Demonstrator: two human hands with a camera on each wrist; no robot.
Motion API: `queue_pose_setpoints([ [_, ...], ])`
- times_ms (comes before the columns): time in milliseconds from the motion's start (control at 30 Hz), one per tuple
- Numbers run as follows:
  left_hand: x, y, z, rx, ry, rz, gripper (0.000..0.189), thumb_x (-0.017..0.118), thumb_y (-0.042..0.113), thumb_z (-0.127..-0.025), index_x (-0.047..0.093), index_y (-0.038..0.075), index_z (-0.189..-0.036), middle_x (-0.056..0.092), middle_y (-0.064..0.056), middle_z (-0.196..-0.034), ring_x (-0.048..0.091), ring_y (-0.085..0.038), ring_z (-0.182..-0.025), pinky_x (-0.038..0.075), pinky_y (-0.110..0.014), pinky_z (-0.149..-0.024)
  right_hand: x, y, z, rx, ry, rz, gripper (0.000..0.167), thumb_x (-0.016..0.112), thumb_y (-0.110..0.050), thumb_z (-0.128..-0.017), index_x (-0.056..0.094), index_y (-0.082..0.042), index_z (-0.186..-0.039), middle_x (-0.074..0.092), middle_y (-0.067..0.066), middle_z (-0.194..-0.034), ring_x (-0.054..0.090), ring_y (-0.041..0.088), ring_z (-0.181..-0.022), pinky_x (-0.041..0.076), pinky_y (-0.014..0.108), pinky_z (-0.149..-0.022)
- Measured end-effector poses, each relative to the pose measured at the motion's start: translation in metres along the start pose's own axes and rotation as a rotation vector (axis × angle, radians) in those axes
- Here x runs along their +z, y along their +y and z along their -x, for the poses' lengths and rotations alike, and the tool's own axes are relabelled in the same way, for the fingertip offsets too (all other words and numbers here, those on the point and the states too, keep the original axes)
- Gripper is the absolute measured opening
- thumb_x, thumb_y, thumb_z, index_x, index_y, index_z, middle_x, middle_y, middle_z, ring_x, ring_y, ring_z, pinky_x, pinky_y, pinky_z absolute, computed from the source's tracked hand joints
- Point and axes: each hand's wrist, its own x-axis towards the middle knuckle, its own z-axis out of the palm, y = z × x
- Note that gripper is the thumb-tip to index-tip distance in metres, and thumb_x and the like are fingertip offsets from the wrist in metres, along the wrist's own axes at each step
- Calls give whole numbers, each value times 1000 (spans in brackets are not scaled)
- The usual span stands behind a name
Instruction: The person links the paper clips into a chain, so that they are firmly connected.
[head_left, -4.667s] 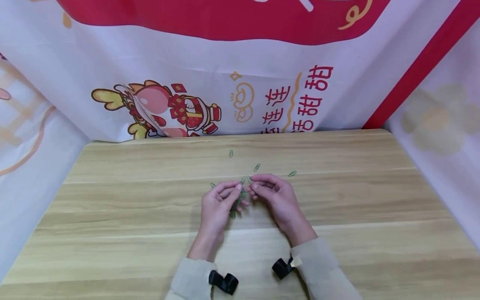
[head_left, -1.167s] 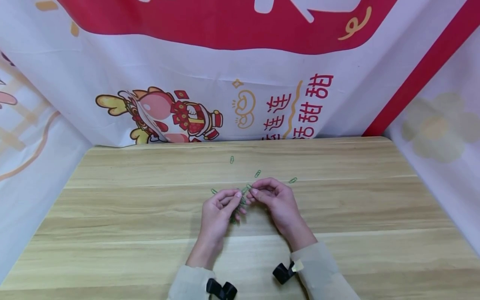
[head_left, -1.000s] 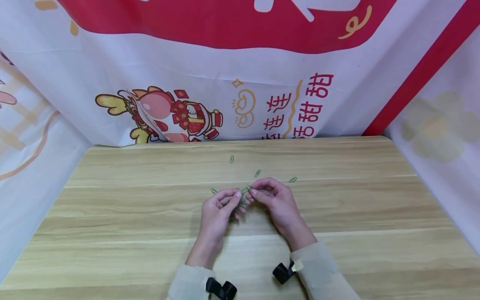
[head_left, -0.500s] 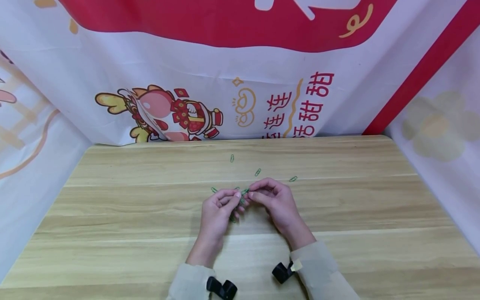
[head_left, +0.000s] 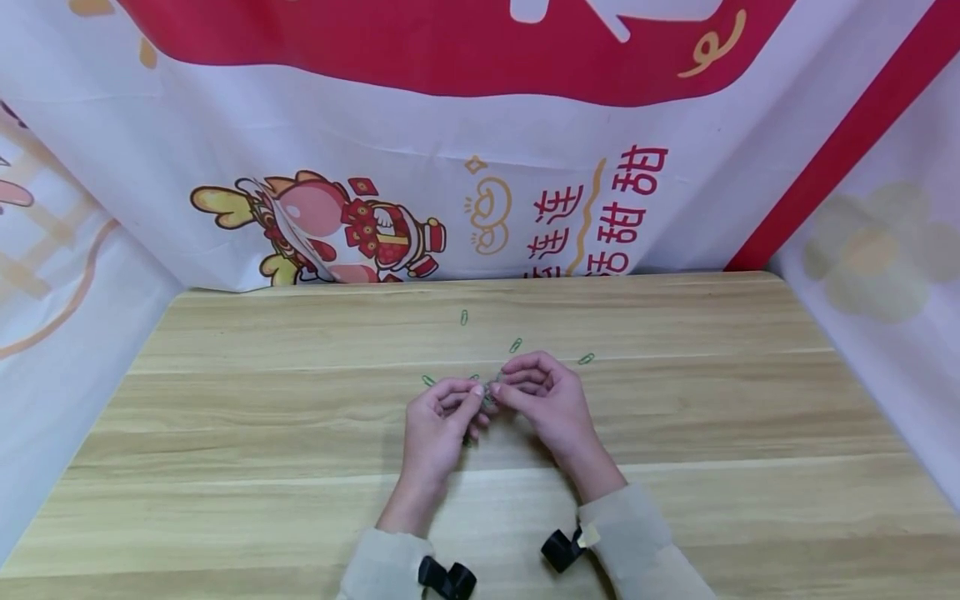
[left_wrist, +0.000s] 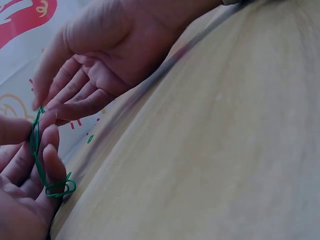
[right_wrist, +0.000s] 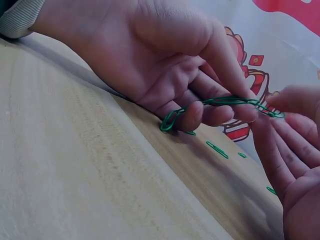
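In the head view my left hand [head_left: 435, 425] and right hand [head_left: 551, 408] meet over the middle of the table. My left thumb and forefinger pinch a chain of green paper clips [right_wrist: 220, 101]. The chain runs across the left fingers, and its lower end dangles by the little finger in the left wrist view, where linked paper clips [left_wrist: 61, 188] bunch together. With thumb and fingertip, my right hand [left_wrist: 107, 55] pinches a paper clip at the chain's upper end. The fingertips of both hands almost touch there and partly hide the clip.
Loose green paper clips lie on the wooden table [head_left: 262, 433]: a far one [head_left: 464, 317], one beyond the right hand [head_left: 516, 345], one to the right [head_left: 587, 359] and one by the left knuckles [head_left: 428, 380]. A printed cloth [head_left: 420, 125] hangs behind.
Earlier, the two hands held clips slightly apart; the clips then came together. Now my right thumb has moved left towards the left fingertips, and its forefinger has lifted a little away from the thumb.
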Motion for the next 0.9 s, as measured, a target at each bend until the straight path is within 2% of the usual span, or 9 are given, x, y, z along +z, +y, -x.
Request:
queue_pose_setpoints([
  [133,2,-1,1,82,46,-71,12,74,6,-100,76,-1,-109,80,-13,-93,70,-13,-68,57,-24,-56,0,-1,-1,12,14,19,28,82,3,-89,73,-1,-115,80,11,-100,78,16,-87,65,26,-83],
  [233,3,-2,2,112,65,-106,11,75,6,-99,76,-1,-108,81,-15,-94,70,-13,-68,57,-24,-57,-1,-1,-1,25,14,14,25,81,4,-90,74,0,-114,80,11,-99,78,17,-85,66,28,-82],
  [400,3,-1,2,97,61,-97,11,75,6,-99,77,2,-109,80,-14,-96,71,-14,-71,58,-24,-59,-5,-2,-3,36,-5,-23,21,78,4,-93,73,3,-114,79,9,-94,78,21,-80,67,31,-77],
  [500,3,1,2,99,51,-87,12,75,7,-100,77,3,-111,80,-15,-97,71,-15,-71,59,-25,-59,-8,-5,-5,32,5,-37,19,76,2,-95,72,4,-113,78,5,-89,75,19,-76,65,28,-73],
  [633,0,4,3,117,23,-71,14,74,8,-101,75,1,-113,80,-15,-97,72,-14,-71,60,-26,-61,-12,-10,-6,25,21,-28,16,74,0,-97,72,4,-113,77,3,-87,74,18,-77,64,26,-73],
  [767,-5,14,5,116,-26,-49,14,74,9,-101,75,0,-112,80,-15,-95,74,-18,-73,60,-26,-64,-12,-21,-4,15,7,17,17,74,-4,-99,73,1,-115,77,5,-91,76,26,-86,64,28,-78],
  [900,-11,30,9,102,-102,-37,13,72,9,-102,74,1,-112,80,-17,-99,77,-21,-83,62,-28,-78,-10,-38,2,-9,7,78,16,75,-7,-99,75,-5,-115,77,6,-96,75,29,-89,64,29,-79],
])
